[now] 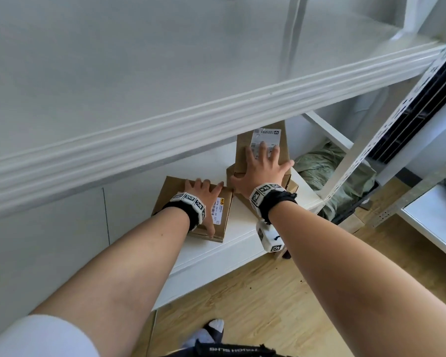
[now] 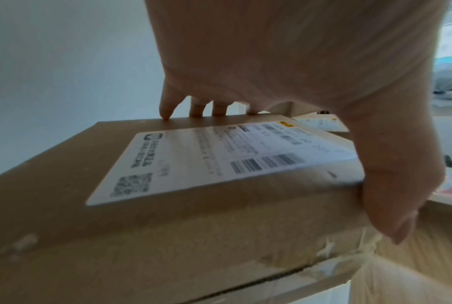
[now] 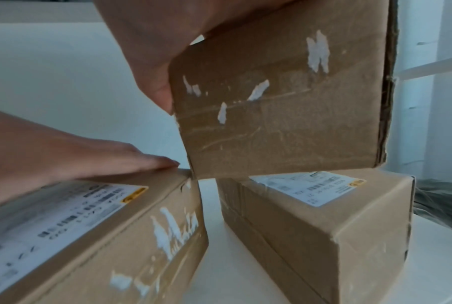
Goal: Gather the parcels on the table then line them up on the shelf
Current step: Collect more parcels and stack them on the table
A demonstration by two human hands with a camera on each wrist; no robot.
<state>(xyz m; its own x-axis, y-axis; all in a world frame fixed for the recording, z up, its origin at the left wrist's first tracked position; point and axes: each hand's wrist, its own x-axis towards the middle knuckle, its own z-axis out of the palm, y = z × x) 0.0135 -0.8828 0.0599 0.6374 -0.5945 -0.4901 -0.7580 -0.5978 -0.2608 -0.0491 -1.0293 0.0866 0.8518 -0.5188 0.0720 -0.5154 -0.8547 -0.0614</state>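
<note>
Three brown cardboard parcels with white labels are on the low white shelf (image 1: 242,243). My left hand (image 1: 204,195) lies over the left parcel (image 1: 223,215); its fingers (image 2: 167,107) reach the far edge and its thumb (image 2: 401,201) hooks over the near side of that parcel (image 2: 167,226). My right hand (image 1: 260,168) grips the upper parcel (image 1: 245,150) from above, thumb (image 3: 154,78) on its side. This parcel (image 3: 284,102) is tilted, its lower edge over the right parcel (image 3: 323,226), which is mostly hidden in the head view (image 1: 292,186). The left parcel (image 3: 102,236) stands just beside them.
A thick white shelf board (image 1: 216,119) overhangs the parcels closely. A green sack (image 1: 319,171) lies behind the perforated metal upright (image 1: 358,153) at the right. Another rack's shelf (image 1: 435,222) is at far right. Wooden floor (image 1: 268,305) is below.
</note>
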